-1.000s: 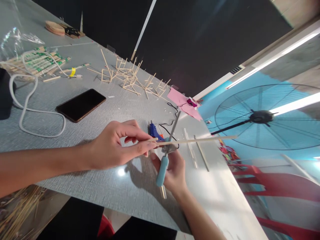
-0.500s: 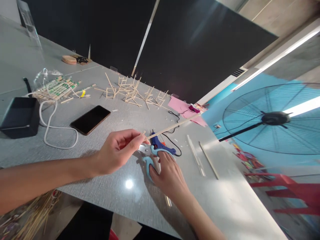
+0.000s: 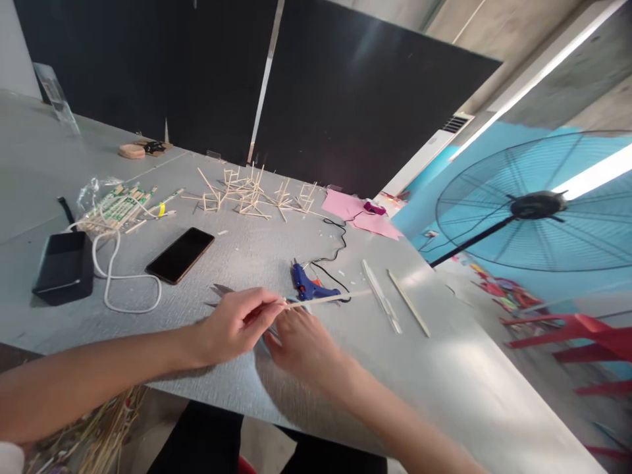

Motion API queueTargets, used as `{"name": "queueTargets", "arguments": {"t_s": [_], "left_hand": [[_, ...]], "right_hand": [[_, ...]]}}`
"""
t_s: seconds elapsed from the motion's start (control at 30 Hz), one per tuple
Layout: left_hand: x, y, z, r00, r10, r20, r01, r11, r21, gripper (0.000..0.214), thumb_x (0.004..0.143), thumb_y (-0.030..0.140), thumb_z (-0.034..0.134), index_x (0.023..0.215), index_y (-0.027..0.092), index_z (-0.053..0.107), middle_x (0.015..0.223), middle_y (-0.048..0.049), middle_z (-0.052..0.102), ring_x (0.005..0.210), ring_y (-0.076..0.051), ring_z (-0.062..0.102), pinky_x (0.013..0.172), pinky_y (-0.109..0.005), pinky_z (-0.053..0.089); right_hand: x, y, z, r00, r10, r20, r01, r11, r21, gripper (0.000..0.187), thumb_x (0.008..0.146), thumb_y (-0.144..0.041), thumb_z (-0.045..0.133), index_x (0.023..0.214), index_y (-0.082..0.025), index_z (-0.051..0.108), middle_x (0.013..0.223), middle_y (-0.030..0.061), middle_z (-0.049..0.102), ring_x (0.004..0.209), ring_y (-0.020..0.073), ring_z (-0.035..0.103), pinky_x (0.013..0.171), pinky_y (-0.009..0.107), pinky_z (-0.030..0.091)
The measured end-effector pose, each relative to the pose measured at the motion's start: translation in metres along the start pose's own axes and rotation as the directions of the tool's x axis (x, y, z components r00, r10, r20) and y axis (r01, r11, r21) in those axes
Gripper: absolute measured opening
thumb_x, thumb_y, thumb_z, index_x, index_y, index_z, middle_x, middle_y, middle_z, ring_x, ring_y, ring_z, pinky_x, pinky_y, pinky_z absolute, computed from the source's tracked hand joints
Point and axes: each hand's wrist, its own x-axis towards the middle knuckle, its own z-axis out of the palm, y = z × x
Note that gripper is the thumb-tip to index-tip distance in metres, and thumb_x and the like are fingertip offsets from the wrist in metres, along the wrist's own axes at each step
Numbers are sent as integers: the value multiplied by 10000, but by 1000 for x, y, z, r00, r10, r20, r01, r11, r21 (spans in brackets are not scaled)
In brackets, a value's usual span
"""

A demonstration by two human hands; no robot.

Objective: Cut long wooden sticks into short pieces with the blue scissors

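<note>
Plainly pinched: slim stick of pale wood (image 3: 328, 300) above a streaked grey tabletop (image 3: 454, 375)

Clamped at one end between thumb and fingers of the left hand (image 3: 247, 322), pointing rightward. Laid low beside it, right hand (image 3: 303, 339) over light-blue-handled scissors (image 3: 224, 288), metal blades parted and poking out past the left hand; handles mostly hidden, so impossible to tell whether gripped. Just beyond, a blue plastic glue gun (image 3: 311, 288) with a thin black cord (image 3: 344, 240). Farther right, translucent strips (image 3: 381, 296) and a second pale stick (image 3: 409, 303), lying flat.

Around these, spindly cage-like frames of pale sticks (image 3: 251, 196), pink paper (image 3: 338, 204), a glossy black phone (image 3: 180, 255), looped white cable (image 3: 132, 310) and a boxy black block (image 3: 64, 266). Behind, dark panels (image 3: 370, 92); to the right, a round wire-caged fan (image 3: 538, 205), light-blue wall (image 3: 419, 217) and red chair (image 3: 573, 329).
</note>
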Motion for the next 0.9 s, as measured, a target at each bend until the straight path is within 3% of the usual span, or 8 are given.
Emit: {"name": "queueTargets", "arguments": {"t_s": [0.13, 0.3, 0.33, 0.4, 0.5, 0.63, 0.8, 0.9], "left_hand": [[1, -6, 1, 998, -62, 16, 61, 996, 63, 229, 1056, 336, 508, 1038, 178, 673, 879, -55, 710, 766, -155, 604, 744, -298, 498], [5, -11, 1, 977, -214, -19, 212, 975, -61, 322, 1074, 433, 472, 1078, 176, 666, 924, -57, 710, 795, -162, 605, 717, -286, 480], [5, -12, 1, 973, -230, -6, 228, 969, -97, 342, 1075, 450, 464, 1087, 174, 666, 943, -60, 708, 811, -165, 605, 718, -283, 478], [5, -14, 3, 968, -247, 48, 251, 960, -122, 375, 1069, 476, 469, 1076, 166, 680, 925, -53, 688, 797, -160, 581, 703, -277, 462], [5, -15, 7, 955, -240, 175, 258, 963, -84, 397, 1047, 492, 514, 1021, 151, 717, 823, -24, 634, 720, -138, 508, 649, -261, 408], [8, -12, 13, 892, -245, 380, 299, 950, -88, 372, 1039, 460, 548, 1006, 155, 759, 757, -6, 591, 661, -112, 448, 606, -246, 361], [9, -5, 16, 688, -350, 635, 615, 747, -254, 381, 1006, 486, 604, 1013, 134, 750, 597, 55, 434, 491, -69, 335, 472, -227, 283], [7, 0, 18, 669, -352, 655, 686, 630, -363, 344, 997, 460, 632, 965, 132, 731, 569, 76, 372, 467, -58, 293, 453, -216, 274]], "right_hand": [[28, 3, 1, 998, -60, 28, 57, 993, 102, 226, 780, -12, 496, 772, -195, 628, 785, 63, 714, 697, 202, 655, 601, 311, 437], [29, 13, -28, 996, -73, -43, 83, 950, 300, 89, 876, -164, 569, 809, -195, 620, 816, 34, 721, 721, 163, 656, 649, 285, 470], [24, 18, -34, 997, -70, -23, 73, 890, 451, 80, 905, -214, 570, 846, -194, 621, 782, 20, 699, 691, 153, 640, 636, 279, 471], [12, 27, -41, 996, -87, 26, 39, 673, 738, 189, 972, -363, 548, 926, -191, 611, 695, -15, 629, 621, 139, 588, 600, 271, 459], [-1, 37, -39, 997, 0, 73, -68, 389, 919, 532, 1019, -617, 418, 696, -206, 520, 538, -46, 466, 512, 116, 451, 542, 271, 382], [-9, 38, -25, 977, 89, 193, -210, 259, 943, 735, 1031, -690, 287, 468, -227, 381, 432, -40, 342, 459, 98, 344, 525, 285, 305], [-18, 37, -22, 953, -6, 302, -301, 65, 952, 708, 1012, -646, 416, 451, -215, 414, 443, -28, 395, 430, 90, 355, 476, 272, 274], [-21, 35, -22, 944, -58, 325, -329, -81, 941, 666, 1004, -592, 473, 462, -212, 400, 432, -43, 372, 390, 78, 326, 435, 259, 224]]}}
